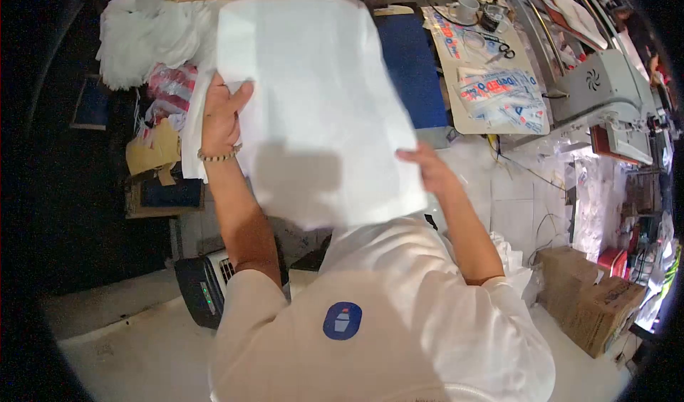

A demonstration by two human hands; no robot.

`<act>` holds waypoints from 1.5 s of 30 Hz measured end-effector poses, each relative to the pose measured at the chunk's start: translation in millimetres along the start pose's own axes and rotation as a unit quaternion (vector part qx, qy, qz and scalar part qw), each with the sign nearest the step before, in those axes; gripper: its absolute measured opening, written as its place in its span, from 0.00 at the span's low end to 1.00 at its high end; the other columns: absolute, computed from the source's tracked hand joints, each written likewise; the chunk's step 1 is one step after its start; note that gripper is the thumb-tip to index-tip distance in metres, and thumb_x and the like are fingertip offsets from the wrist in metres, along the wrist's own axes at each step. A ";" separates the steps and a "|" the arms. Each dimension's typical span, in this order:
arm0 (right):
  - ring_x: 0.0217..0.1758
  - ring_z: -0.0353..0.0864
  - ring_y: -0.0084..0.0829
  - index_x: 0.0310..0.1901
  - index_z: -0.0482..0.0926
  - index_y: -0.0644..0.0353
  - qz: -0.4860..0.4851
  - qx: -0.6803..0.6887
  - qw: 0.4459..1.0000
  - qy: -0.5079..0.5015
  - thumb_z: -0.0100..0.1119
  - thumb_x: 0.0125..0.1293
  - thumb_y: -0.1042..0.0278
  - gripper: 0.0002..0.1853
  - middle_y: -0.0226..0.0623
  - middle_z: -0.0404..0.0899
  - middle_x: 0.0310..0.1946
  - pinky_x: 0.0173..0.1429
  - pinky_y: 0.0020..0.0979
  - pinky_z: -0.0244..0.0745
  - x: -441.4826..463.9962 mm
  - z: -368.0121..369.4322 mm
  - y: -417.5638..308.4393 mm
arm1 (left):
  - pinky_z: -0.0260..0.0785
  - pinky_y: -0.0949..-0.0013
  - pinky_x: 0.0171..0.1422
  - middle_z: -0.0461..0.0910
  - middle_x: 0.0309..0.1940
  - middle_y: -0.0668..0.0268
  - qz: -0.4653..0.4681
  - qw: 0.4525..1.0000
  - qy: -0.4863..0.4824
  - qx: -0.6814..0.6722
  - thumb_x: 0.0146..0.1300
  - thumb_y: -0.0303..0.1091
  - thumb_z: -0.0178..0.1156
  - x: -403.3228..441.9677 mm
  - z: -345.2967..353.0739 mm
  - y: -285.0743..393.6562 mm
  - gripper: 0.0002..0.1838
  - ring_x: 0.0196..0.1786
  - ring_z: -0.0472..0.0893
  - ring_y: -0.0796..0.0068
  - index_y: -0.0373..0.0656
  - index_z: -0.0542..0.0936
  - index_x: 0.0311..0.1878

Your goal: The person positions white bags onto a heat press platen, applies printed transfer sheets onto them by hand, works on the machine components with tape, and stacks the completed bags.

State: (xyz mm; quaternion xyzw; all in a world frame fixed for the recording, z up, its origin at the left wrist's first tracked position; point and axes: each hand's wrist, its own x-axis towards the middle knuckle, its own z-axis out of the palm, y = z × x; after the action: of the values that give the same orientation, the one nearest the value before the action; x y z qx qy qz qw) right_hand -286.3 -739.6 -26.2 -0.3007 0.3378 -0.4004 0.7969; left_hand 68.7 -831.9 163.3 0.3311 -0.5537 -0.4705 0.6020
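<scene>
Beyond the wearer's creased white knit-looking shirt [427, 316], a large, smooth, roughly rectangular white sheet [313, 110], apparently fabric, is held up between the parted hands: the left hand [224, 117] grips its left side with the thumb spread, and the right hand [436, 173] pinches the right edge near the lower corner. It should handle as light, limp and hardly fragile, sagging unless taken by opposite edges. Farther off lie a flat, dark-blue rectangular pad [413, 74] and a rumpled, soft-looking white heap [146, 42].
</scene>
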 end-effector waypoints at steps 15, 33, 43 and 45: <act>0.72 0.65 0.36 0.73 0.65 0.50 -0.140 0.271 0.947 -0.100 0.52 0.54 0.14 0.55 0.34 0.66 0.73 0.69 0.44 0.63 -25.7 -32.5 29.8 | 0.71 0.70 0.59 0.83 0.50 0.63 -0.226 0.963 0.080 0.127 0.62 0.26 0.69 58.0 -0.2 -239.2 0.21 0.51 0.80 0.73 0.33 0.76 0.57; 0.21 0.77 0.21 0.56 0.78 0.59 0.114 -0.050 0.983 0.138 0.56 0.75 0.62 0.14 0.40 0.86 0.35 0.27 0.25 0.74 -13.8 1.4 37.9 | 0.75 0.61 0.53 0.85 0.40 0.53 -0.183 0.871 0.101 0.444 0.48 0.39 0.78 73.5 -12.3 -246.4 0.28 0.44 0.84 0.56 0.32 0.79 0.48; 0.37 0.85 0.29 0.51 0.80 0.68 -0.007 0.044 0.984 0.171 0.61 0.70 0.72 0.12 0.41 0.85 0.42 0.42 0.31 0.84 -2.3 -5.3 61.8 | 0.74 0.56 0.60 0.82 0.56 0.47 -0.150 0.852 -0.320 0.387 0.54 0.47 0.75 91.9 73.9 -47.1 0.35 0.56 0.82 0.55 0.31 0.79 0.58; 0.39 0.85 0.29 0.49 0.81 0.68 0.000 0.049 0.981 0.187 0.62 0.70 0.69 0.12 0.41 0.85 0.42 0.45 0.31 0.82 -2.7 -3.1 57.9 | 0.74 0.59 0.60 0.83 0.53 0.50 0.112 0.793 -0.489 0.346 0.56 0.46 0.74 107.3 132.1 63.5 0.34 0.52 0.84 0.61 0.33 0.80 0.60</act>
State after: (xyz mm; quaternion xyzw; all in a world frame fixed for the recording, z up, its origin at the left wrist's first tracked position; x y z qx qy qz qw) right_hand -264.7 -709.1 -70.6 -0.1812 0.4609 -0.4660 0.7332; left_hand -53.9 -894.3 282.0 0.1785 -0.9335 -0.2754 0.1445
